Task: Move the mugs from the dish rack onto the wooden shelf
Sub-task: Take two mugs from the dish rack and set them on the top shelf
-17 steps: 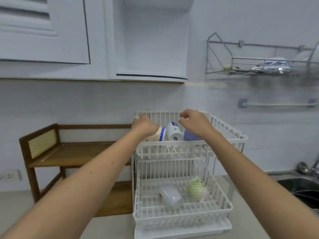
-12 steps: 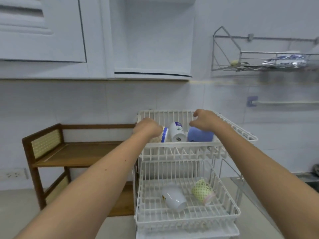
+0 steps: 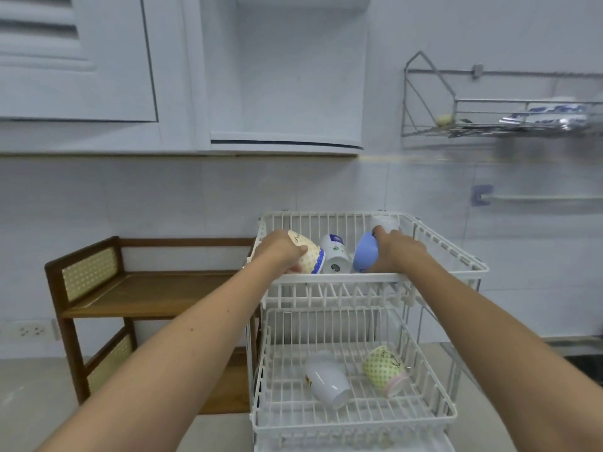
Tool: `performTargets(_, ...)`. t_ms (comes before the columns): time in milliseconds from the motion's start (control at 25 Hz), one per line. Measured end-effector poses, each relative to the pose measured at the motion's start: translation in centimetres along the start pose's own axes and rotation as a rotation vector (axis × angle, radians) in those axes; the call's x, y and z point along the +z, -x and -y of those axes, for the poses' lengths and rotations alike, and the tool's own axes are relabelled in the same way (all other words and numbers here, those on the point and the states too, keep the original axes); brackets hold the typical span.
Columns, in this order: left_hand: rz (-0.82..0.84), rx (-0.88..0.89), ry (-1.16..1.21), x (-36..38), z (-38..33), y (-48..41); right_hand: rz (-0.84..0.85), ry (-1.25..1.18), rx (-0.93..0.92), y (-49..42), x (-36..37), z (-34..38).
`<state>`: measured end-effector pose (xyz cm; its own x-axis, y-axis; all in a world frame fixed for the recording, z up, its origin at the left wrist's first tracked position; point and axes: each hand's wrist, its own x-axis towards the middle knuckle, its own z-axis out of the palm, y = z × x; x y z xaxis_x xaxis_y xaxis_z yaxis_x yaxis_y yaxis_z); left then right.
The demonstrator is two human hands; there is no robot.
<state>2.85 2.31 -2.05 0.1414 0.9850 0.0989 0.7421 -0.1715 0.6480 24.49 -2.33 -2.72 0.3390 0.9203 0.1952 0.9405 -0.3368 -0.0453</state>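
Observation:
A white two-tier dish rack [image 3: 368, 279] stands on the counter. In its top tier my left hand [image 3: 279, 251] grips a cream dotted mug with a blue rim [image 3: 309, 252], tilted on its side. My right hand [image 3: 396, 251] holds a light blue mug [image 3: 364, 254]. Between them lies a white mug with a blue print [image 3: 334, 254]; another white mug [image 3: 386, 223] shows behind my right hand. The lower tier holds a white mug [image 3: 328, 383] and a green patterned mug [image 3: 385, 370], both on their sides. The wooden shelf [image 3: 153, 290] stands left of the rack, its top board bare.
White wall cabinets [image 3: 98, 76] hang overhead. A metal wire wall rack [image 3: 489, 125] with dishes is at upper right, a towel bar [image 3: 538, 198] below it. A wall socket [image 3: 31, 330] sits low at the left. A dark sink edge [image 3: 587, 363] shows at far right.
My left hand has raised the cream dotted mug into sight. My right hand has dropped from the rack's rim and closed on the light blue mug. The view has shifted slightly left.

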Motion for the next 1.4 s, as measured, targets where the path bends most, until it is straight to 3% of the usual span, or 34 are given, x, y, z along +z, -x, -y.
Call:
performTargets(200,-0.132,0.109,-0.232,-0.4,-0.1,0.5,-0.161,-0.263,0.064,1.0,-1.7,-1.3)
performTargets(360,-0.143,0.173,-0.015,-2.7,-0.4,1.5,-0.306,-0.607,0.017,2.2,-4.6,-1.8)
performTargets(480,-0.161,0.285,0.096,-6.5,0.0,3.1,-0.29,-0.932,-0.067,3.8,-5.9,-0.7)
performTargets(600,-0.209,0.386,0.123,-10.6,1.9,5.2,-0.266,-1.082,-0.166,5.5,-6.3,2.3)
performTargets(760,-0.307,0.476,-0.197,-15.0,6.6,7.9,-0.183,-1.274,-0.253,7.8,-6.0,8.1)
performTargets(960,-0.388,0.457,-0.448,-19.6,15.1,8.8,-0.075,-1.406,-0.352,10.3,-3.7,16.9)
performTargets(1160,-0.416,0.272,-0.573,-21.0,22.9,5.0,-0.059,-1.338,-0.358,10.4,-0.2,26.4)
performTargets(1400,-0.353,0.27,-0.634,-19.2,29.4,-0.9,-0.033,-1.32,-0.18,5.0,4.6,33.9)
